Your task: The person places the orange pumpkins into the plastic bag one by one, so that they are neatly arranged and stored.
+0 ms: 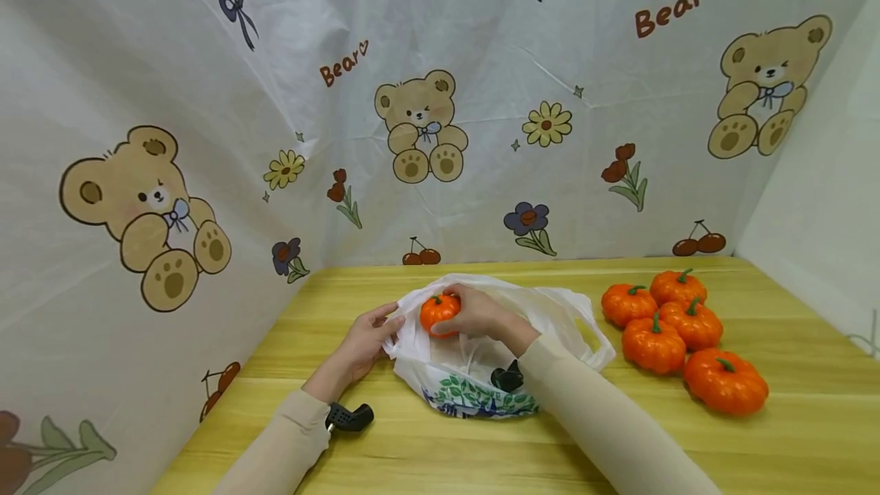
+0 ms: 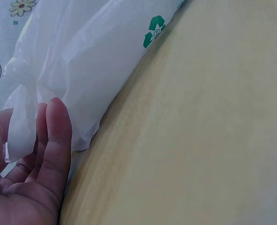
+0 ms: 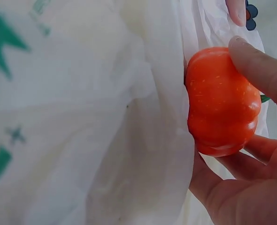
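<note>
A white plastic bag (image 1: 474,384) with green leaf print lies on the table, its mouth spread apart. My left hand (image 1: 367,342) holds the bag's left rim; the left wrist view shows the white plastic (image 2: 23,124) between thumb and fingers. A small orange pumpkin (image 1: 437,315) with a green stem is gripped by my right hand (image 1: 481,315) inside the bag's mouth. Seen from the right wrist, thumb and fingers stand on opposite sides of the pumpkin (image 3: 223,103), and the bag's side hides nothing but its edge.
Several more orange pumpkins (image 1: 653,344) stand grouped on the right of the wooden table (image 1: 412,457). A bag handle loop (image 1: 594,334) lies toward them. A black device (image 1: 352,417) sits at the left wrist. A bear-printed cloth (image 1: 481,44) hangs behind the table.
</note>
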